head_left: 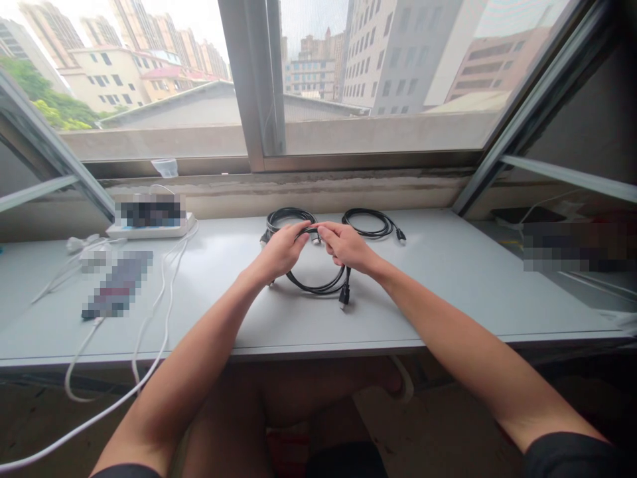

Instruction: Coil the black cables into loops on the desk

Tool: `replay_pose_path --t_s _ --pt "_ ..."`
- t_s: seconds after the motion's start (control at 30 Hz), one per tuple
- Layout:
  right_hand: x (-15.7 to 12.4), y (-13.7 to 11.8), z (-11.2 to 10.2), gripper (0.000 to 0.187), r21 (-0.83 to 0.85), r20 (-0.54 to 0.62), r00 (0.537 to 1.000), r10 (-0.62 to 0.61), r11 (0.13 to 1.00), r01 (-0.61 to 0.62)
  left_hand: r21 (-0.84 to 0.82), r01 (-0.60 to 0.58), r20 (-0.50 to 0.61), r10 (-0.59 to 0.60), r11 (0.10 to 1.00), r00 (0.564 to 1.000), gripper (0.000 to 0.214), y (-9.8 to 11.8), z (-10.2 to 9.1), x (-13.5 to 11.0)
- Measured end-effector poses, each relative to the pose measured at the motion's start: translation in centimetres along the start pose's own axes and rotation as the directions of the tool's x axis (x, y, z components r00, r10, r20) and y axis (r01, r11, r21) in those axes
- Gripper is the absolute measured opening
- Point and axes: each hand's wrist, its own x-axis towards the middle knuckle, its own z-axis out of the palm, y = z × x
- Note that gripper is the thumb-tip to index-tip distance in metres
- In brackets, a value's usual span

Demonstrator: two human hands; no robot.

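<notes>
A black cable [318,287] hangs in a loop just above the grey desk [448,279], one plug dangling near the desk top. My left hand [280,251] and my right hand [347,245] meet over the middle of the desk, both pinched on the top of that loop. Two more coiled black cables lie behind the hands: one coiled cable [288,217] at the left, another coiled cable [372,224] at the right with its plug pointing right.
A white power strip [149,230] sits at the back left with white cords [164,292] running off the desk's front edge. A blurred flat item [117,284] lies at the left. A window frame [259,86] rises behind. More blurred items sit at the far right.
</notes>
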Motion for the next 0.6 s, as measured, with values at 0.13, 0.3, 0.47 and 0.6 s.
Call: replay_pose_path --t_s 0.13,0.3,0.47,0.6 --pt "0.2 0.0 0.0 0.036 0.084 -0.017 1.0 0.008 0.996 -0.006 0.177 -0.035 -0.037 0.042 0.984 0.998 0.037 -0.3 -0.1 0.3" --pt "0.8 0.4 -1.5 0.019 0.082 -0.09 0.996 0.006 0.997 0.001 0.165 0.127 -0.204 -0.092 0.978 0.975 0.032 -0.5 -1.4 0.5" --pt "0.9 1.1 -2.4 0.017 -0.049 -0.062 0.998 0.002 0.999 -0.005 0.136 0.209 -0.211 -0.178 0.968 0.961 0.028 -0.8 -1.9 0.4" --pt "1.0 1.3 -2.3 0.018 -0.065 -0.06 0.998 -0.011 0.998 0.007 0.001 0.164 -0.184 -0.161 0.986 0.97 0.035 -0.9 -2.0 0.6"
